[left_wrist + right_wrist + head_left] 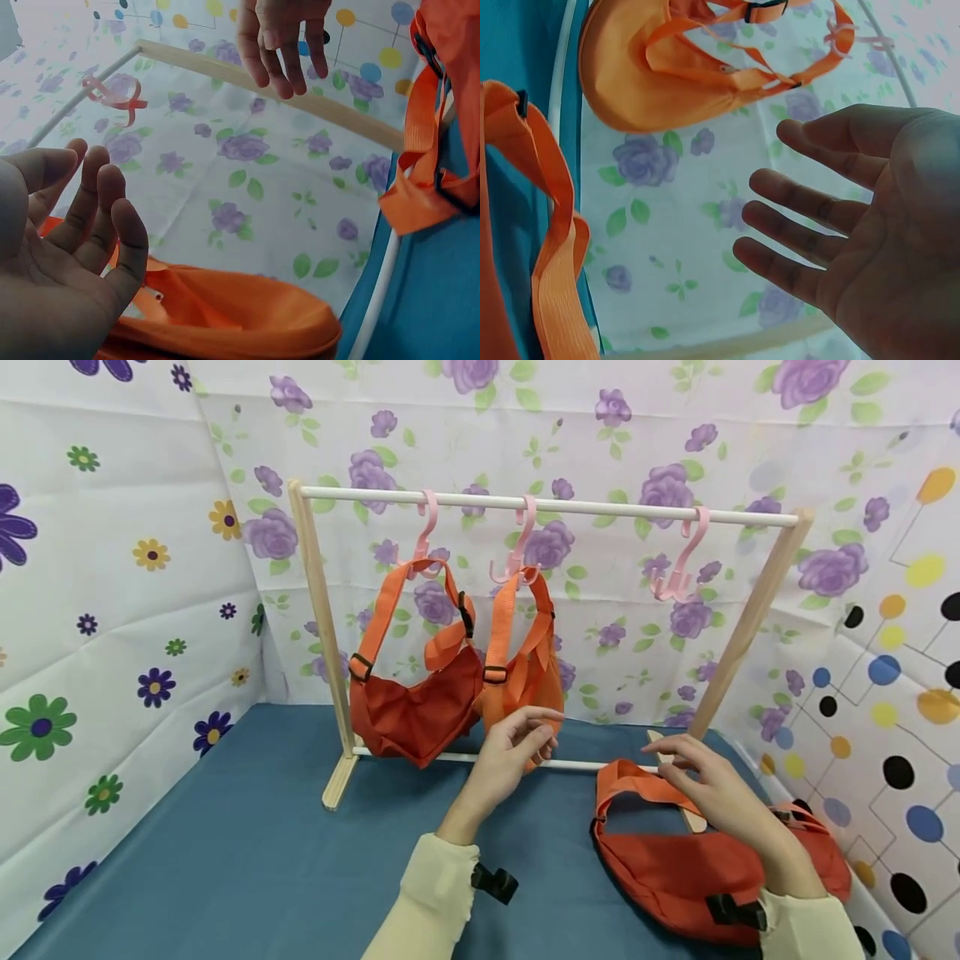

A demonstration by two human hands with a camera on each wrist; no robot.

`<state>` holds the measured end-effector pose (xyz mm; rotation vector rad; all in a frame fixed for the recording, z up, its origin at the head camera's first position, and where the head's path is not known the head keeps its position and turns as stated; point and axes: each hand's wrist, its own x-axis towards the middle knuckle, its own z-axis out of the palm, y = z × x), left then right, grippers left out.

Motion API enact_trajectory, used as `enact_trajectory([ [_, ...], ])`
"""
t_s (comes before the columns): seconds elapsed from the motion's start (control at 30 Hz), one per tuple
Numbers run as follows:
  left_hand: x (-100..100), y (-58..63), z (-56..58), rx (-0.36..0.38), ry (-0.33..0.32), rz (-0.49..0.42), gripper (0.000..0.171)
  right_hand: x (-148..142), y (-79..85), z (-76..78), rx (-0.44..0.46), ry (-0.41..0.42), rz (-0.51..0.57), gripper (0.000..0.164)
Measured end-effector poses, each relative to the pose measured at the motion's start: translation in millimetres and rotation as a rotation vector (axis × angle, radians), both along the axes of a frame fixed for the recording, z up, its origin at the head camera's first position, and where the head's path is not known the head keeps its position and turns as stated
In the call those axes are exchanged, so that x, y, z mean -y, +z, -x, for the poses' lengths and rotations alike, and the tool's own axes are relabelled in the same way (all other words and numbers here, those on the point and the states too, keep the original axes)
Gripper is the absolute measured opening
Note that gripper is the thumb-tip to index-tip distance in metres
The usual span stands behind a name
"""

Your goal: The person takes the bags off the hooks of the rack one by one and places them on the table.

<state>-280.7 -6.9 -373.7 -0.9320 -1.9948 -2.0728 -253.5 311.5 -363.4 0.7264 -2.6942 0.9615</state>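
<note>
My left hand (516, 745) is in front of the orange bag (551, 681), its fingers loosely bent and holding nothing. That bag hangs by its strap from the middle pink hook (522, 539). Beside it, a red-orange bag (420, 714) hangs by an orange strap from the left pink hook (425, 531). My right hand (708, 777) hovers over another red-orange bag (675, 868) lying on the table, with nothing in its grasp. In the right wrist view the right hand's fingers (802, 206) are spread and relaxed. The right pink hook (684, 560) bears no bag.
A rack with a white top rod (600, 508) and wooden legs (750, 618) stands on the blue tablecloth (247, 860). More red-orange fabric (821, 852) lies at the far right, partly behind the right forearm. Patterned cloth walls (135, 635) enclose the table.
</note>
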Motion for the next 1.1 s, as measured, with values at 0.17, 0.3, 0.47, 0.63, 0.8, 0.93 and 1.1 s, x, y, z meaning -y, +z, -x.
enact_trajectory([
  [0.17, 12, 4.9, 2.8, -0.017, 0.027, 0.050, 0.027, 12, 3.4, 2.2, -0.033, 0.014, 0.006, 0.028],
  [0.3, 20, 9.0, 0.6, -0.026, 0.036, 0.040, 0.026, 19, 5.0, 5.6, -0.014, 0.037, 0.039, 0.028],
  [0.47, 27, 15.2, -2.7, -0.040, 0.030, 0.030, 0.026, 26, 5.8, 9.2, -0.011, 0.052, 0.054, 0.030],
  [0.63, 32, 18.7, -2.7, -0.048, 0.044, 0.021, 0.024, 29, 4.5, 10.4, -0.034, 0.054, 0.041, 0.030],
  [0.8, 36, 20.1, -2.6, -0.054, 0.045, 0.019, 0.025, 32, 3.5, 8.6, -0.039, 0.058, 0.064, 0.030],
  [0.93, 42, 22.6, -4.1, -0.044, 0.054, 0.013, 0.025, 34, 4.3, 7.7, -0.036, 0.048, 0.099, 0.031],
  [1.1, 52, 29.9, -4.3, -0.034, 0.084, -0.025, 0.025, 38, 7.4, 8.3, -0.059, 0.051, 0.139, 0.031],
])
